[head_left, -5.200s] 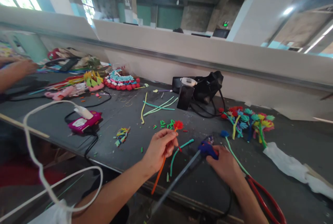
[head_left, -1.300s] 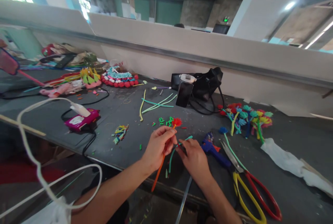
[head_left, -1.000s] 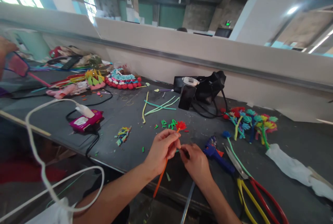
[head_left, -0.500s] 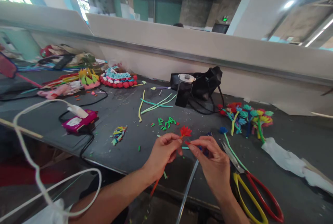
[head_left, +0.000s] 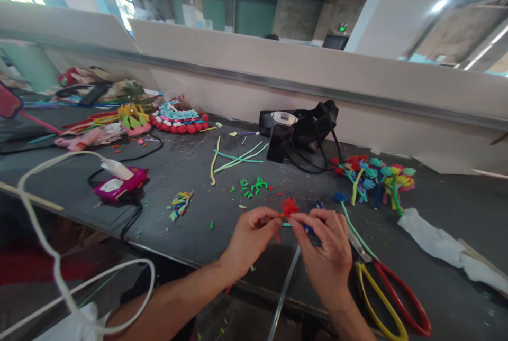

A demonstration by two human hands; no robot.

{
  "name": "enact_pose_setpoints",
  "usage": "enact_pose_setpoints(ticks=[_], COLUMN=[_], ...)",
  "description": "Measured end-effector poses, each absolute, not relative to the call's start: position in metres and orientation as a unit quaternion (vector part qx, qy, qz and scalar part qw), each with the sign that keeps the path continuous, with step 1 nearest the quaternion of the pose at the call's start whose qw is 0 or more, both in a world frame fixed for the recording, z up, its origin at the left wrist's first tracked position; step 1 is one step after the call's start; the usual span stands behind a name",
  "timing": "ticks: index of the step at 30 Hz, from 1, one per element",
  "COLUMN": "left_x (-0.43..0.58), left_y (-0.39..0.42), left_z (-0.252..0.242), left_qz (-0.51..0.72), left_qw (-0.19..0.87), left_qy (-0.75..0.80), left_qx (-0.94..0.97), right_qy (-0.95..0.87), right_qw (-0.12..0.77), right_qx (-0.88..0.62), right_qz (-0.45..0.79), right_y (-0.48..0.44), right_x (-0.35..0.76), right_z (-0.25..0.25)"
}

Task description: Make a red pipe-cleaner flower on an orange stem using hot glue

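Observation:
A red fuzzy flower point(head_left: 290, 207), apparently made of pipe cleaner, stands upright between my two hands above the table's front edge. My left hand point(head_left: 256, 232) is closed, with thumb and forefinger pinching its orange-red stem just under the petals. My right hand point(head_left: 323, 238) is closed too, its thumb and forefinger pinched at the flower's lower right side around a small red piece, now mostly hidden by the fingertips. Scissors point(head_left: 391, 288) with one yellow and one red handle lie beside my right hand. A blue flower with a green stem point(head_left: 355, 230) lies alongside them.
Green cut bits point(head_left: 256, 187) and a multicoloured pile of bits point(head_left: 180, 205) lie on the dark table point(head_left: 190, 164). Behind are loose pipe cleaners point(head_left: 238, 158), a phone point(head_left: 280, 143) and a black bag point(head_left: 317, 127). Finished flowers point(head_left: 371, 177) lie right; a purple box point(head_left: 121, 185) with cables sits left.
My right hand's fingertips have come against the flower with the small red piece, which was held slightly apart. The flower has shifted a little right and down.

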State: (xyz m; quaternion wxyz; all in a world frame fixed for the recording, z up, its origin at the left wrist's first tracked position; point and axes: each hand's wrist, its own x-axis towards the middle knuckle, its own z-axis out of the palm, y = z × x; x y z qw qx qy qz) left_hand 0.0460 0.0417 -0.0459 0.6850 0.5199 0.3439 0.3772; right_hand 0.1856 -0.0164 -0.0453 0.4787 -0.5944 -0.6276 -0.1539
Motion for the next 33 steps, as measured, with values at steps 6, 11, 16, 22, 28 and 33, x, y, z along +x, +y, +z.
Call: enact_pose_setpoints(ticks=[6, 11, 16, 22, 28, 33], left_x=[0.0469, 0.0476, 0.0470, 0.0458, 0.0466, 0.0466], left_y=[0.0416, 0.0415, 0.0410, 0.0388, 0.0392, 0.0400], left_z=[-0.0469, -0.0484, -0.0480, -0.0442, -0.0467, -0.0470], left_qz=[0.381, 0.378, 0.384, 0.375, 0.380, 0.381], left_qw=[0.675, 0.669, 0.664, 0.655, 0.654, 0.656], left_qy=[0.346, 0.347, 0.348, 0.355, 0.344, 0.344], left_qx=[0.529, 0.538, 0.540, 0.551, 0.556, 0.554], right_qy=[-0.624, -0.619, -0.610, -0.604, -0.599, -0.601], right_qw=[0.473, 0.470, 0.468, 0.470, 0.471, 0.470], right_qx=[-0.601, -0.607, -0.618, -0.622, -0.625, -0.624], right_qz=[-0.162, -0.166, -0.166, -0.164, -0.166, -0.166], right_y=[-0.0164, -0.0168, -0.0171, -0.0163, -0.0163, -0.0145], right_x=[0.1868, 0.1872, 0.1884, 0.1874, 0.1863, 0.1866], right_z=[-0.0441, -0.0464, -0.0491, -0.0500, -0.0504, -0.0521])
